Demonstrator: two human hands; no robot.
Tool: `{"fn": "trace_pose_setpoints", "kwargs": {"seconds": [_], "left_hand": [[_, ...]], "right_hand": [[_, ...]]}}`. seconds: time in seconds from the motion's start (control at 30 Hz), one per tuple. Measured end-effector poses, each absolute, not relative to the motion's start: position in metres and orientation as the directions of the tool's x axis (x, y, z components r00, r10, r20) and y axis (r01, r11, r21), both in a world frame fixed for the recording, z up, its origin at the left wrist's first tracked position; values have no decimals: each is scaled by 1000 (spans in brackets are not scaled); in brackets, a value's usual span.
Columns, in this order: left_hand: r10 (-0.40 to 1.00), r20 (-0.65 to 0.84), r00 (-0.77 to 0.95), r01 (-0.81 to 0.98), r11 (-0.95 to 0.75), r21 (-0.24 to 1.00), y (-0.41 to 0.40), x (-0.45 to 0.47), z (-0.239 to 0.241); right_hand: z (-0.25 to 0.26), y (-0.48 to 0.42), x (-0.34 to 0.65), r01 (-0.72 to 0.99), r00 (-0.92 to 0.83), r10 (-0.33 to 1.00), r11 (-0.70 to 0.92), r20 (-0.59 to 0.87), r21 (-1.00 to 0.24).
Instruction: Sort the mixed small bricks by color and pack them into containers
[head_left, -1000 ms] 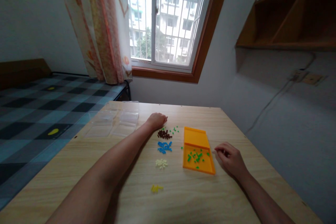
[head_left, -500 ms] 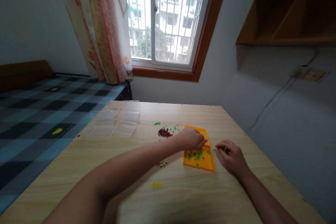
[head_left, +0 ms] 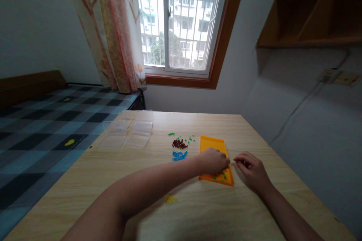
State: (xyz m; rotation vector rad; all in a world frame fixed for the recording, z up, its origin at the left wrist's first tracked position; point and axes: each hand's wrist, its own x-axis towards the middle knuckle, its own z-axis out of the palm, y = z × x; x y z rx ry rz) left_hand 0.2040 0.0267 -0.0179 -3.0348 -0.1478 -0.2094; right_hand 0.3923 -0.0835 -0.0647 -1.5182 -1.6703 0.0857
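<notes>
My left hand reaches across an orange tray with its fingers curled down over the near compartment. Its fingertips are partly hidden, and I cannot make out what is in them. Several small green pieces lie in the tray below that hand; others are covered by it. Just right of the tray, my right hand hovers low over the table with thumb and fingers pinched together. Whatever it may hold is too small to name.
Left of the tray lie dark brown pieces, blue pieces and scattered green bits. Nearer me are yellow pieces. Clear plastic trays stand at the table's far left. A checked bed adjoins the left side.
My left hand has moved nearer and slightly right, from the tray's middle over the green pieces. The blue pieces now show beyond my forearm, which hides the beige ones. My right hand has barely moved.
</notes>
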Motion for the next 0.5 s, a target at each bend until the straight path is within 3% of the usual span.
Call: {"fn": "trace_pose_setpoints", "kwargs": {"seconds": [0.07, 0.13, 0.3, 0.5], "left_hand": [[169, 161, 972, 182, -981, -66, 38, 194, -5], [345, 207, 916, 361, -931, -47, 61, 173, 10], [814, 166, 557, 830, -547, -104, 136, 92, 21], [868, 76, 491, 868, -479, -131, 166, 56, -9]], "right_hand": [[-65, -84, 393, 782, 106, 840, 260, 532, -567], [-65, -85, 393, 781, 113, 838, 257, 534, -569], [-65, -82, 388, 784, 120, 834, 254, 538, -567], [-63, -80, 381, 787, 98, 832, 271, 546, -554]]}}
